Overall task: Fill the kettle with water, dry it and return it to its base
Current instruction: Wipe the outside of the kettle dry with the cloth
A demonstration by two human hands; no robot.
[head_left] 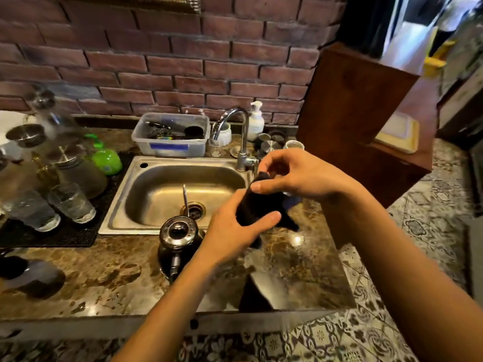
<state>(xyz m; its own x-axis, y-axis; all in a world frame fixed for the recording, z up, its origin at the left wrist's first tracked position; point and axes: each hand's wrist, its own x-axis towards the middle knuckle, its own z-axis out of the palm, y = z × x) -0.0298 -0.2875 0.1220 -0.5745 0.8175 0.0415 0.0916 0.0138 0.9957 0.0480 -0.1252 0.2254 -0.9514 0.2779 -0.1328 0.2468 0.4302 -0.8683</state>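
Saw a red brick wall (156, 61) across the whole top of the frame. Below it, found a brown marbled table (104, 278) running from the left edge to right of centre, with patterned floor tiles (431, 231) along the bottom and right side. Noted a dark wooden cabinet (352, 113) standing at upper right, against the table's far end.

Made out a steel sink (162, 184) set into the table at centre, and a black mat (52, 236) just left of it. Spotted a clear plastic tub (170, 137) of utensils behind the sink, against the wall.

Found both hands right of centre, raised above the table beside the sink. Saw the left hand (235, 231) wrapped round the lower part of a dark cloth (257, 205), thumb laid across its front. Saw the right hand (300, 176) above it, fingers curled, pinching the cloth's upper end.

Located the kettle (177, 239) at lower centre, upright on the table at the sink's near rim, lid on, just left of the left wrist and held by neither hand.

Noted a chrome faucet (240, 131) at the sink's back right corner. Counted two glasses (70, 202) upturned on the mat, and a green bottle (107, 159) behind them. Picked out a white soap dispenser (255, 121) by the wall, right of the faucet, and a thin metal stirrer (185, 199) lying in the sink near the drain.
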